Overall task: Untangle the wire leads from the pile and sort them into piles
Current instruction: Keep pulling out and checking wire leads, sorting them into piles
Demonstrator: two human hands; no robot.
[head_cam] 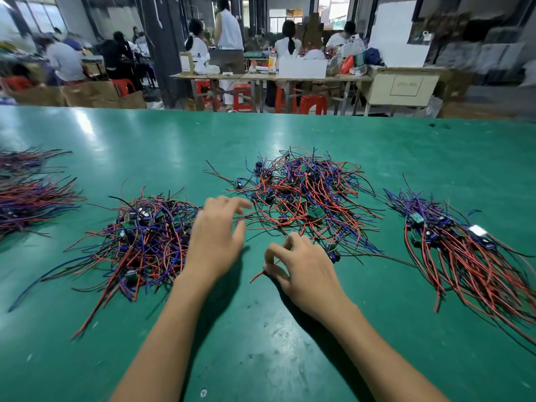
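Right now your right hand (pixel 301 265) is low over the glossy green tabletop (pixel 261 329), its thumb and forefinger pinching the near end of a thin red wire lead (pixel 258 276) that trails left out of the fingers. Your left hand (pixel 216 239) hovers just beside it, fingers spread and relaxed, holding nothing, the fingertips reaching toward the near-left fringe of the big tangled heap of red, blue and black wire leads with small green circuit boards (pixel 304 192).

That heap lies just beyond both hands, toward the far middle of the table, and the pinched lead seems to run back into its near edge, though your fingers hide exactly where. You appear to be at the pulling-free step: one lead chosen, not yet clear of the tangle. The next move likely calls for a slow draw toward you, with the open hand steadying the heap so neighbouring wires do not drag along.

To the left, touching your left wrist's side, sits a looser mound of mixed leads (pixel 145 236). To the right, well apart, lies a combed bundle with its red tails fanned toward you (pixel 464 250). At the far left edge rest two more straightened bundles (pixel 26 195).
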